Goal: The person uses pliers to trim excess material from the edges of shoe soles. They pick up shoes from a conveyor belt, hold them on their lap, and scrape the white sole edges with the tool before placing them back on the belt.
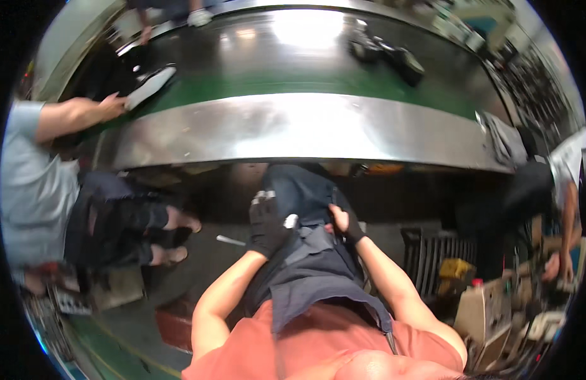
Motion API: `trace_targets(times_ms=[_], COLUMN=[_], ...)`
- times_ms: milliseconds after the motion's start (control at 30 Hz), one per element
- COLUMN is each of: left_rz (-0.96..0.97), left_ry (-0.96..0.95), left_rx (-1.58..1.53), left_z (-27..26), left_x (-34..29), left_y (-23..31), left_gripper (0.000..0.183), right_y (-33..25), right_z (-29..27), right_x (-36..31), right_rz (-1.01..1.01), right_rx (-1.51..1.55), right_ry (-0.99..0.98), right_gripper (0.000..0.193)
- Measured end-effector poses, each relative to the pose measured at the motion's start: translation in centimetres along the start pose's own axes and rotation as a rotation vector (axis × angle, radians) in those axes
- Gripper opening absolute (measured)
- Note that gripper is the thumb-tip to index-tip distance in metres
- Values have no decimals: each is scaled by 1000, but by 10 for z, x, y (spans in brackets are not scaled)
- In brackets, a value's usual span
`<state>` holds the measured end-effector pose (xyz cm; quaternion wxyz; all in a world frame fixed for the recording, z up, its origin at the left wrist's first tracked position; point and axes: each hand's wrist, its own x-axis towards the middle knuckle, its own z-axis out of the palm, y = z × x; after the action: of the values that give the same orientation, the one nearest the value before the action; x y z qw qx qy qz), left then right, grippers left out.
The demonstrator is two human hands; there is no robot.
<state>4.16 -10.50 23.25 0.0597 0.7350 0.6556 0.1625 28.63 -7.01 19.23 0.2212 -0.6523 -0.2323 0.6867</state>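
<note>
My left hand [267, 225], in a black glove with white fingertips, rests on my dark-trousered left thigh [299, 183]. Its fingers lie stretched out, and nothing shows in its grasp. My right hand [345, 221] lies on the other side of my lap, partly covered in black with bare fingers showing. These fingers are loosely extended against the dark cloth, holding nothing that I can see. Between the hands spreads a dark blue apron [318, 278]. Beyond my knees, dark shoes [384, 52] rest on the green conveyor belt [255, 82].
A metal ledge [293, 130] runs along the belt's near side, above my knees. At left, a co-worker's hand [112, 106] holds a white-soled shoe [150, 87]. Grey cloth [503, 139] hangs at the ledge's right end. A yellow object [454, 269] and a beige box [486, 310] stand at right.
</note>
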Motion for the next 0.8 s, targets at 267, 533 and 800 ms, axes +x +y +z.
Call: trace_targets(times_ms=[267,533,800], left_rz=[101,40,-285], left_ry=[-125,-141,-73], left_rx=[156,8,-369], left_z=[-27,-39,-15], left_x=[7,37,99], left_y=[11,3,-7], left_gripper=[94,91,81], right_y=[23,23,21], right_z=[-4,4,-9], right_x=[0,-14,-9], right_rz=[-204,-276,-165], right_rx=[-2,-3,41], right_ry=[-15,-28,-20], right_gripper=[59,51,52])
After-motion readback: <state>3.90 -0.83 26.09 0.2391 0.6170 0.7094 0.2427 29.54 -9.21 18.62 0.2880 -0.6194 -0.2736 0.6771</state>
